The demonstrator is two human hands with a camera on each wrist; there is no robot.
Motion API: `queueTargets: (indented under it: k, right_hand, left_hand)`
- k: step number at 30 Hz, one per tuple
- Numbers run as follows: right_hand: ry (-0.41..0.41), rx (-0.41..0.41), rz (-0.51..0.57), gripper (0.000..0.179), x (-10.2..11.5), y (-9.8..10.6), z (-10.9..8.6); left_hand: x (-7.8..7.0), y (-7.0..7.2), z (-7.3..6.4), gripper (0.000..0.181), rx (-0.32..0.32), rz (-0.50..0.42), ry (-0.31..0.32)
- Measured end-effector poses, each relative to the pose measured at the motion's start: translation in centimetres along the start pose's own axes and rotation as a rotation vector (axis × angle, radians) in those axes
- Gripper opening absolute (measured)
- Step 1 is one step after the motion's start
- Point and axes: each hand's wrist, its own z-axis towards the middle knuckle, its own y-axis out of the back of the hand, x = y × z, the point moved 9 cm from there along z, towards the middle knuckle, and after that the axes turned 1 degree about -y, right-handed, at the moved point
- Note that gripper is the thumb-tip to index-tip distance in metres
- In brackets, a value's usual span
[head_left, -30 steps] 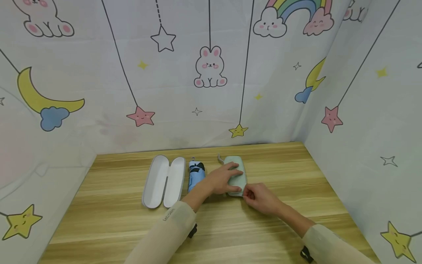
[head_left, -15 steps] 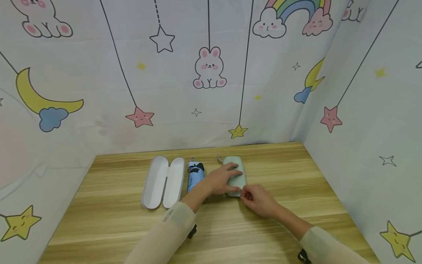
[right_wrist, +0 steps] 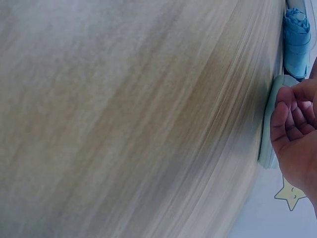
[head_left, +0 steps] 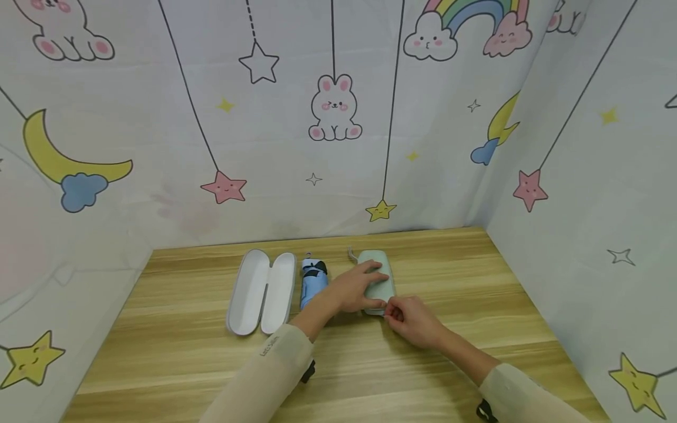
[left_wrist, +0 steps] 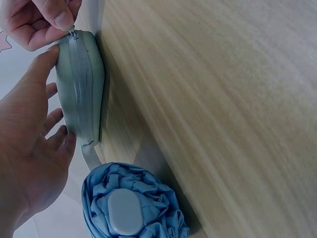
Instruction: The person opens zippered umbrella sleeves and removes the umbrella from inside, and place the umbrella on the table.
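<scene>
A mint-green zippered case [head_left: 382,290] lies on the wooden table, its grey strap [head_left: 353,254] at the far left corner. Across its top rests my left hand [head_left: 353,289], fingers spread and thumb near the front end. At that end my right hand [head_left: 415,320] pinches the small metal zipper pull [left_wrist: 72,32] between thumb and finger. In the left wrist view the zipper [left_wrist: 80,79] runs along the case's side, its teeth together where visible. The right wrist view shows my right fingers curled beside the case [right_wrist: 267,144]; the pull is hidden there.
A folded blue umbrella [head_left: 314,288] lies just left of the green case, partly behind my left forearm. Further left sits an opened hard case [head_left: 279,294] with a white inside. Printed cloth walls [head_left: 275,217] stand behind the table and along its sides.
My right hand, still pinching at the case's near end, has shifted slightly left along that edge. My left hand and the case have stayed in place.
</scene>
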Motion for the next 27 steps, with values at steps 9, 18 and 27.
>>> queueTargets:
  k: [9, 18, 27]
  right_hand:
    - [0.008, 0.003, 0.012, 0.013, -0.1, 0.2, 0.1]
    - [0.033, 0.03, 0.039, 0.011, -0.6, 0.9, -0.3]
    - [0.034, 0.083, 0.009, 0.009, -1.0, 1.3, -0.4]
  left_hand:
    - [-0.1, 0.0, 0.0, 0.067, -0.015, 0.047, 0.006]
    - [-1.0, 0.0, 0.0, 0.069, -0.056, 0.26, 0.023]
    - [-1.4, -0.1, 0.4, 0.07, -0.036, 0.402, -0.029]
